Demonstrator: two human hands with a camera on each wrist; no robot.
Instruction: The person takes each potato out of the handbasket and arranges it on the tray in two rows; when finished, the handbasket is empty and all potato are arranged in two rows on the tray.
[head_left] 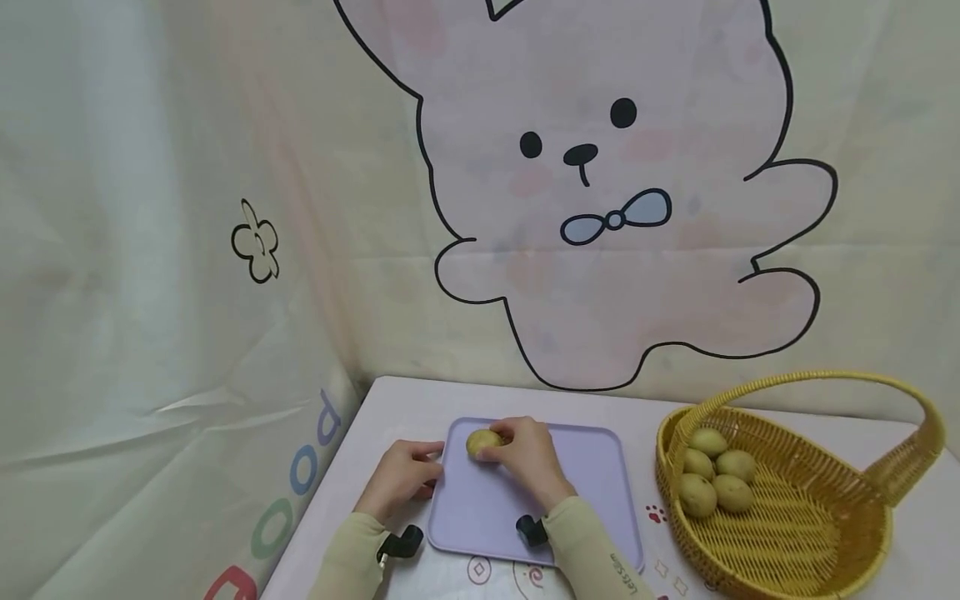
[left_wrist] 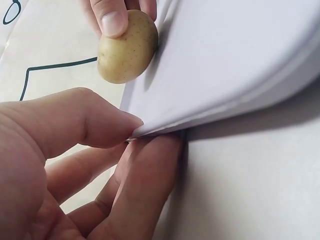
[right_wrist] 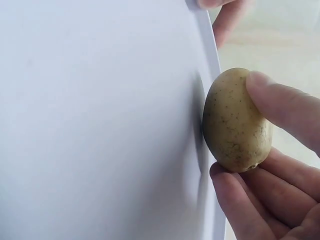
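A small yellow-brown potato (right_wrist: 237,122) is pinched between the thumb and fingers of my right hand (head_left: 531,458). It is at the upper left part of a pale purple tray (head_left: 480,517), right at the tray's surface in the right wrist view. My left hand (head_left: 400,479) grips the tray's left rim, thumb (left_wrist: 107,122) on top and fingers (left_wrist: 150,175) curled beneath the edge. In the left wrist view the potato (left_wrist: 127,50) shows just beyond that rim, with the right thumb on it.
To the right of the tray stands a yellow woven basket (head_left: 780,550) with a tall arched handle (head_left: 825,379). Several potatoes (head_left: 716,475) lie in its left end. A white printed cloth (head_left: 480,572) covers the table, and a curtain with a cartoon animal (head_left: 600,283) hangs behind.
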